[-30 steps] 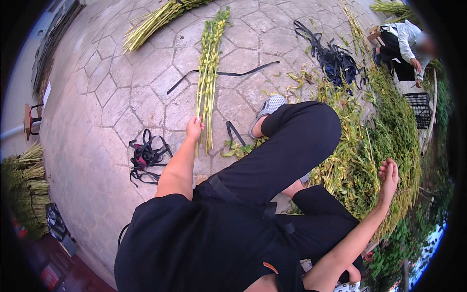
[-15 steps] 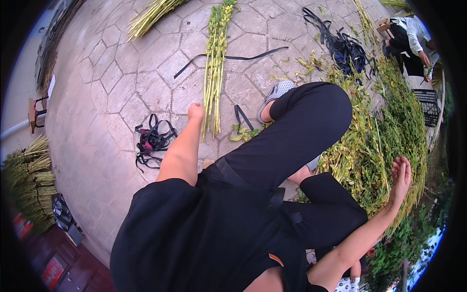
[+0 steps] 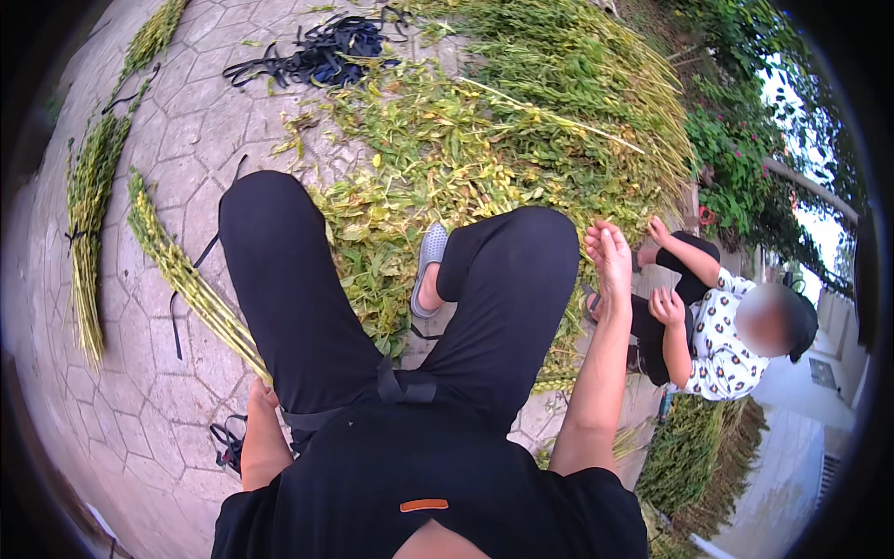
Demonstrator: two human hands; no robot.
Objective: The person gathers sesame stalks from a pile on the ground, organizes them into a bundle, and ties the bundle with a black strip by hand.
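My left hand [image 3: 265,393] is low on the left, beside my thigh. Its fingers are curled in and partly hidden, and I make out nothing in them. Just beyond it are the cut ends of a thin bunch of green-yellow podded stalks [image 3: 197,287], lying over a black strap [image 3: 175,326]. Whether the hand touches the stalks, I cannot tell. My right hand [image 3: 610,256] is raised to the right of my knee, its fingers loosely bent and apart, holding nothing. Loose leafy stalks [image 3: 438,154] are heaped beyond my feet.
A tied bundle [image 3: 86,224] lies at the far left. Black straps [image 3: 340,51] pile up beyond my knees, with more straps [image 3: 228,438] by my left forearm. At the right a person [image 3: 717,326] sits close to my right hand. More stalks [image 3: 694,452] stand behind them.
My view has swung to the right, so the thin bunch sits farther left and the seated person shows fully. My left hand stays near the stalk ends; my right hand remains raised.
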